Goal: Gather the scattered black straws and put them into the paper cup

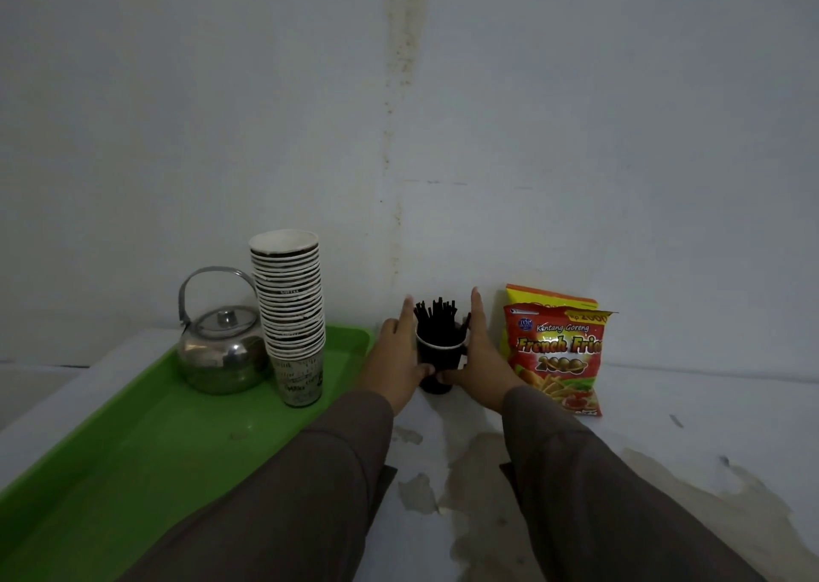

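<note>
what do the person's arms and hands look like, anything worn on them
Both arms wear long, loose dark grey-brown sleeves reaching the wrists. The left hand and right hand are bare: no gloves, and no rings or watch visible in this dim view.

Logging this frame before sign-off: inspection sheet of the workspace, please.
Surface: white table, stained and peeling near the front.
Job's things: black paper cup upright, black straws standing in it; no loose straws seen.
Clutter: green tray carrying a metal kettle and a stack of paper cups; French fries snack bags leaning on the wall.
Grippers: left hand and right hand flank the cup, fingers extended, thumbs at its base.
Cables: nothing seen.
Surroundings: grey wall with a dark vertical stain.
</note>
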